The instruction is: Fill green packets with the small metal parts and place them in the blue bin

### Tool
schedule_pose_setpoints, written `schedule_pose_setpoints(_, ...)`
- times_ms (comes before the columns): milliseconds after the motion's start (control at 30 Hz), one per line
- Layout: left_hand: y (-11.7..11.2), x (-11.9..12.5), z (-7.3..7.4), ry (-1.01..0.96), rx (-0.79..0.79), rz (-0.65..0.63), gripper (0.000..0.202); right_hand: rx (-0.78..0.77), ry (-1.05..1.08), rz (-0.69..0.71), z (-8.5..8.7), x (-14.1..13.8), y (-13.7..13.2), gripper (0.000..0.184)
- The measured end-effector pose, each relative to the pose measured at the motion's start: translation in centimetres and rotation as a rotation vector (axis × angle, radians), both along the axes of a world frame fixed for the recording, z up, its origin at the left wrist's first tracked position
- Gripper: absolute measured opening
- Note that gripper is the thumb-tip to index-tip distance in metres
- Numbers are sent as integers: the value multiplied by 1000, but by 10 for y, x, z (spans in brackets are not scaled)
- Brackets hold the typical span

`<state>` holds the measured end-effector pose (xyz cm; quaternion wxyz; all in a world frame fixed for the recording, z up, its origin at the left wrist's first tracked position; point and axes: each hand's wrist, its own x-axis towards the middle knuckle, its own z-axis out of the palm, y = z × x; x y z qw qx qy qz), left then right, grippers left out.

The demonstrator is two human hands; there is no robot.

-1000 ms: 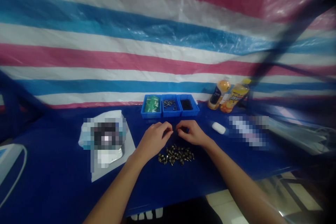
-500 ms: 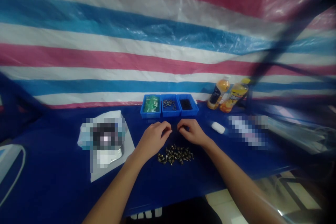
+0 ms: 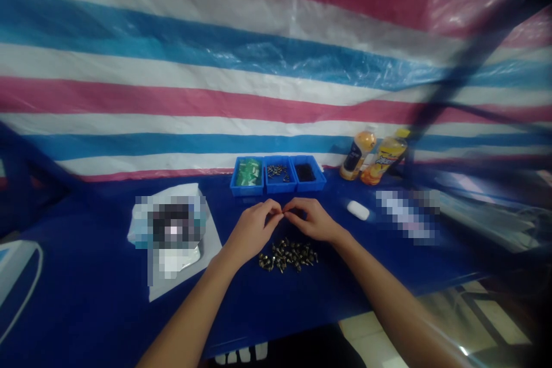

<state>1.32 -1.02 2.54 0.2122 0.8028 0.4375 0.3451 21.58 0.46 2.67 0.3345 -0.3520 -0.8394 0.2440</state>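
Observation:
Fingertip to fingertip, my left hand and my right hand meet above the blue table. Both are closed in a pinch; whatever they hold is too small to make out. Just below them lies a loose pile of small brass-coloured metal parts. Beyond my hands three blue bins stand side by side. The left bin holds green packets, the middle bin small metal pieces, and the right bin small black pieces.
Two drink bottles, one with a dark label and one with a yellow cap, stand at the back right. A white case lies before them. White paper with blurred items is at left. A striped sheet hangs behind the table.
My right hand has moved left, and its fingertips now touch those of my left hand. My left hand has stayed almost in place. The pile looks the same.

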Motion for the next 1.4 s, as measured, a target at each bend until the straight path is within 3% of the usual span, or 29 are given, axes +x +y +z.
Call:
schedule_pose_setpoints(233, 1, -1, 6, -38, 1, 112, 20, -69, -56, -206, -6, 11, 10, 23)
schedule_pose_setpoints(333, 2, -3, 5, -14, 5, 102, 17, -26, 117, -422, -7, 20, 18, 21)
schedule_pose_setpoints(400, 2, -3, 4, -9, 0, 86, 16, 0, 255, -564, -7, 26, 22, 29)
schedule_pose_setpoints(467, 3, -4, 2, 14, -8, 76, 16, 6, 297, -622, -7, 29, 23, 34)
schedule_pose_setpoints(567, 4, -5, -3, 100, -5, 80, 18, 14, 168, -562, -9, 29, 22, 29)
schedule_pose_setpoints(833, 6, -11, -15, 355, 32, -7, 27, -30, -245, -233, -18, 12, 14, 17)
schedule_pose_setpoints(1133, 8, -11, -16, 381, 19, -14, 19, -37, -262, -54, -18, 5, 11, 16)
schedule_pose_setpoints(1267, 10, -12, -16, 417, 28, 21, 13, -61, -226, 123, -14, 5, 8, 16)
schedule_pose_setpoints(1400, 11, -14, -15, 434, 33, 34, 9, -82, -263, 253, -12, 5, 5, 28)
